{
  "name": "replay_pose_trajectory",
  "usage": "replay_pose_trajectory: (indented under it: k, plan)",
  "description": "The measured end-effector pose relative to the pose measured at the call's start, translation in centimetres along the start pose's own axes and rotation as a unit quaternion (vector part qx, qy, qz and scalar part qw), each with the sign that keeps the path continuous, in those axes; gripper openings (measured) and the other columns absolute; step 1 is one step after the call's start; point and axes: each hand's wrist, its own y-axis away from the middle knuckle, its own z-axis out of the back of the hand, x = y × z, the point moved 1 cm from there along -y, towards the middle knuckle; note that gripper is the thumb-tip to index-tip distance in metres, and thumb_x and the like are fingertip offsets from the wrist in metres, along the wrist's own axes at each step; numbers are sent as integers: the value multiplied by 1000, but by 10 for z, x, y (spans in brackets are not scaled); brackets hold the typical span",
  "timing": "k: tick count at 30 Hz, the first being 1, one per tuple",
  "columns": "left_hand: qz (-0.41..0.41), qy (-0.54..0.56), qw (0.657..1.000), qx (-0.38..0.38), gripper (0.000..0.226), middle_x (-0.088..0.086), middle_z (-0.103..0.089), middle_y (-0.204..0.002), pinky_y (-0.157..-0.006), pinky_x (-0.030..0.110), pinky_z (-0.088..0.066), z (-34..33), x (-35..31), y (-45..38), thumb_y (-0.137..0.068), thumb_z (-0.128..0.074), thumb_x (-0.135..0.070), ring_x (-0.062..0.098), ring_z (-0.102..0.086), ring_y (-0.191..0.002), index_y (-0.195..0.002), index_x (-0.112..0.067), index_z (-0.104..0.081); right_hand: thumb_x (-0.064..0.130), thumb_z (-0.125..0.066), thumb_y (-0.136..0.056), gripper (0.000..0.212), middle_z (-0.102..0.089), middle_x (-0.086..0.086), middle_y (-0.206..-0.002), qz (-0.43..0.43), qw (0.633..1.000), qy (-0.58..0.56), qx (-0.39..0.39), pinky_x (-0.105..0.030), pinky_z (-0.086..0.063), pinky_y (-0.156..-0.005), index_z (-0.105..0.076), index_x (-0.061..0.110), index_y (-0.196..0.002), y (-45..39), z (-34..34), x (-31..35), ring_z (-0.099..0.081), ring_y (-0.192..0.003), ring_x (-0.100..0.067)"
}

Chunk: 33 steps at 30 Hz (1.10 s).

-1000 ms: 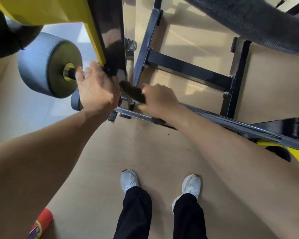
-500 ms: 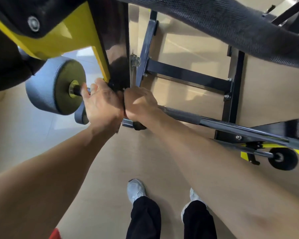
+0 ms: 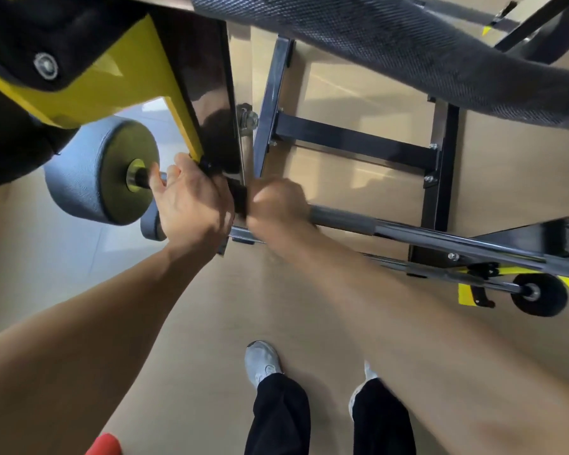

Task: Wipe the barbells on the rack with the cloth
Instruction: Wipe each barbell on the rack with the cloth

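Observation:
A grey steel barbell (image 3: 408, 229) lies across the yellow-and-black rack (image 3: 138, 77), running from centre to the right edge. Its left end carries a grey round weight (image 3: 89, 172) with a brass hub. My left hand (image 3: 191, 201) grips the bar just inside that weight, beside the rack upright. My right hand (image 3: 278, 203) is curled round the bar right next to it, blurred. A dark cloth (image 3: 239, 195) shows as a small strip between the two hands, under my right fingers; most of it is hidden.
A black padded bench edge (image 3: 408, 44) crosses the top. Black frame bars (image 3: 352, 139) stand behind the barbell. A second thinner bar with a small black end weight (image 3: 539, 294) lies lower right. My shoes (image 3: 262, 359) stand on the tan floor. A red object (image 3: 104, 444) sits at the bottom left.
My right hand slid left along the bar with the cloth until it met my left hand, then stayed close beside it. The view tilted, showing more bench and the lower bar's end weight.

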Motion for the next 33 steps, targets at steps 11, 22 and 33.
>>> replay_pose_trajectory:
  k: [11, 22, 33]
  plan:
    - [-8, -33, 999, 16, 39, 5, -39, -87, -118, 48, -20, -4, 2, -4, -99, -22, -40, 33, -50, -91, -94, -12, -48, 47, -68, -81, 26, -56, 5, -65, -69, 993, 74, 66, -28, -43, -58, -63, 21, -85, 48, 21, -120, -56, -63, -17]
    - [-27, -78, 996, 40, 54, 2, -31, -88, -115, 48, -20, -13, 13, -9, -94, -11, -40, 30, -40, -86, -98, -12, -57, 31, -54, -94, 16, -60, -1, -81, 84, 996, -21, -27, -33, -47, -66, -64, 18, -96, 11, 10, -4, -64, -82, -25]
    - [-9, -67, 997, 38, 50, 2, -31, -84, -117, 50, -18, -13, 9, -8, -96, -10, -40, 25, -31, -80, -92, -13, -52, 44, -72, -78, 30, -51, 6, -67, -27, 999, 36, 21, -27, -39, -59, -66, 20, -96, 29, 14, -64, -52, -65, -18]
